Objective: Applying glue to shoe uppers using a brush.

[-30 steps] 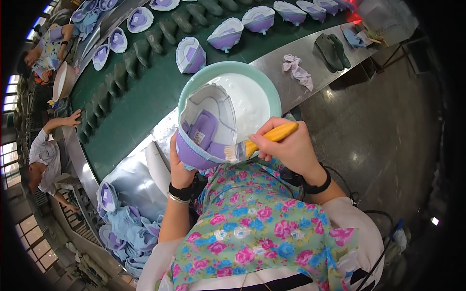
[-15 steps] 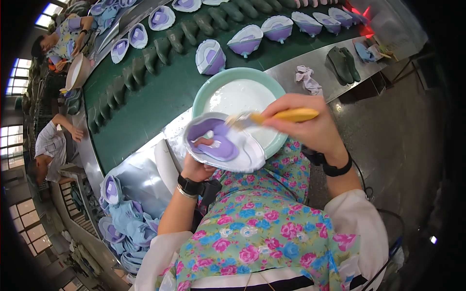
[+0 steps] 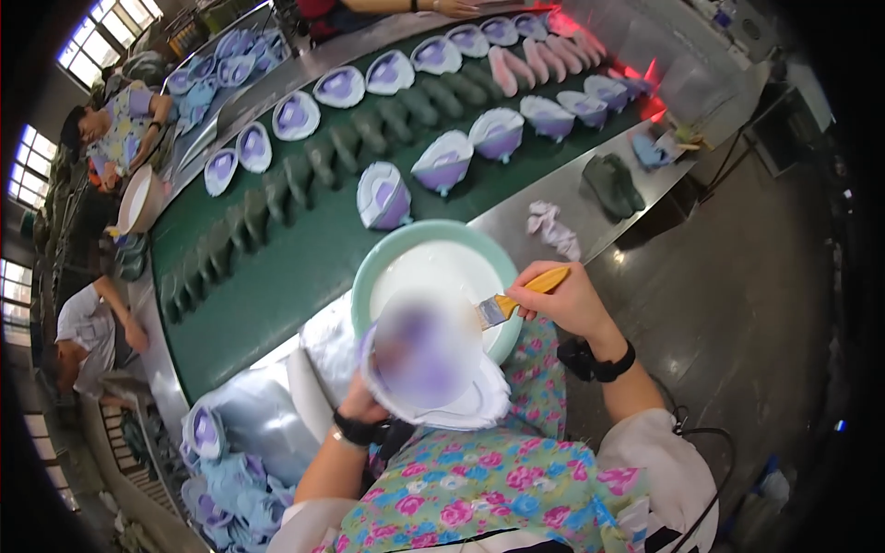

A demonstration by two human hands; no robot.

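My left hand [image 3: 364, 403] holds a white and purple shoe upper [image 3: 426, 364] from below, its inside turned up toward me and blurred by motion. My right hand [image 3: 564, 300] grips a yellow-handled brush [image 3: 518, 297] whose bristles point left at the upper's right edge. Right behind both sits a pale green basin [image 3: 373, 267] filled with white glue. A black band is on each wrist.
A green conveyor belt [image 3: 277, 267] carries rows of purple-lined uppers [image 3: 444, 158] on dark holders. A pile of blue-purple uppers [image 3: 217, 479] lies at lower left. Crumpled cloth [image 3: 551, 228] and dark gloves [image 3: 610, 184] rest on the metal ledge. Other people work along the far left.
The shoe upper has come down out of the basin and flipped so its inside faces up. The brush has swung from inside the upper to its right edge.
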